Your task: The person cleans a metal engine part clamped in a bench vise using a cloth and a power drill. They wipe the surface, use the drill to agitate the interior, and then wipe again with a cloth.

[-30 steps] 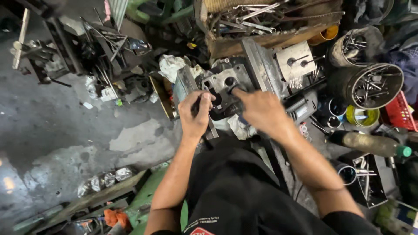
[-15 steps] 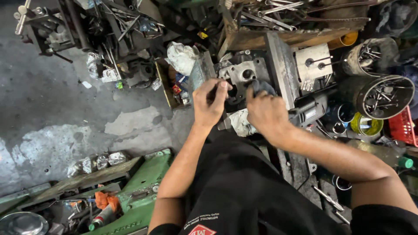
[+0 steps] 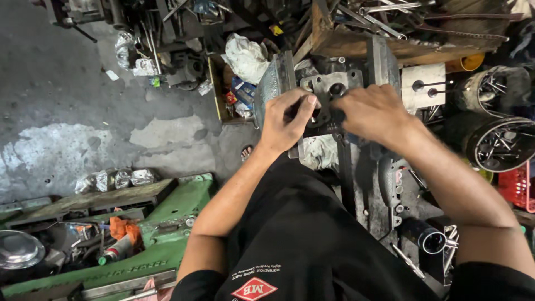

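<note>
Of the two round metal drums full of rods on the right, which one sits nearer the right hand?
The upper round metal drum sits nearer the right hand; the lower drum sits further right, beside the red crate.

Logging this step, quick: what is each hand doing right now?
Left hand: closed, fingers gripping the grey metal engine part.
Right hand: closed, pressed on the same part.

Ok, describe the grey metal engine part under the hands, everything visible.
The grey metal engine part looks like cast aluminium, dull and grimy, with round bores and small bolt holes in its flat top face. It sits between two upright grey metal plates. The left hand and right hand both rest on its near edge, hiding that side.
</note>
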### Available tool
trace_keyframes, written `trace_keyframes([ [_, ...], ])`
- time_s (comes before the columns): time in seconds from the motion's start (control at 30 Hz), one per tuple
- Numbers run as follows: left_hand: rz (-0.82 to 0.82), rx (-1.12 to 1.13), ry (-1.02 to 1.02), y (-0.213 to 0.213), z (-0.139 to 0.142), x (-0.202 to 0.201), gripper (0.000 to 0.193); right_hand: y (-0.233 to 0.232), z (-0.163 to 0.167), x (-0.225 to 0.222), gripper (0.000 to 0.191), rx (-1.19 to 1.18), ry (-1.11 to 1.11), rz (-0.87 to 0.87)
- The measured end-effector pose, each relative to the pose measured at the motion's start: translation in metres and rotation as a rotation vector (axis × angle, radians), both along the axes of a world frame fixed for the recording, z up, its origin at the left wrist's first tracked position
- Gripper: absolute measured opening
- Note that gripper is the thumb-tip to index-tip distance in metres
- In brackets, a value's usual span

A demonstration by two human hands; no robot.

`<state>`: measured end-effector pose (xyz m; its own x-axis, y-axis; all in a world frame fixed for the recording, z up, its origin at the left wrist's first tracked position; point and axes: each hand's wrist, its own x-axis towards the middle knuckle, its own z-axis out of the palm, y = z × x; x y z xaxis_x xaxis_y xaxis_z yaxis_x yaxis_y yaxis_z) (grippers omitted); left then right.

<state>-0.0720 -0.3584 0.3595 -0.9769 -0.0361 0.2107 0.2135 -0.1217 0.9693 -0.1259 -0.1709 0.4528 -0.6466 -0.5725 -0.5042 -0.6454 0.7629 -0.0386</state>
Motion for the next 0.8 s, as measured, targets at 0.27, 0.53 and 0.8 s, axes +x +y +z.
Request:
trace_keyframes([
  [0.27, 0.002, 0.045, -0.059, 0.003, -0.013, -0.006, 0.019, 0.026, -0.026, -0.012, 0.054, -0.067, 0.203, 0.174],
  [0.53, -0.023, 0.014, -0.103, 0.005, -0.015, -0.017, 0.019, 0.018, -0.047, -0.041, 0.031, -0.196, -0.537, -0.630],
  [0.8, -0.029, 0.063, -0.142, 0.009, -0.024, -0.031, 0.022, -0.005, -0.113, 0.058, 0.039, -1.460, -0.370, -1.281],
])
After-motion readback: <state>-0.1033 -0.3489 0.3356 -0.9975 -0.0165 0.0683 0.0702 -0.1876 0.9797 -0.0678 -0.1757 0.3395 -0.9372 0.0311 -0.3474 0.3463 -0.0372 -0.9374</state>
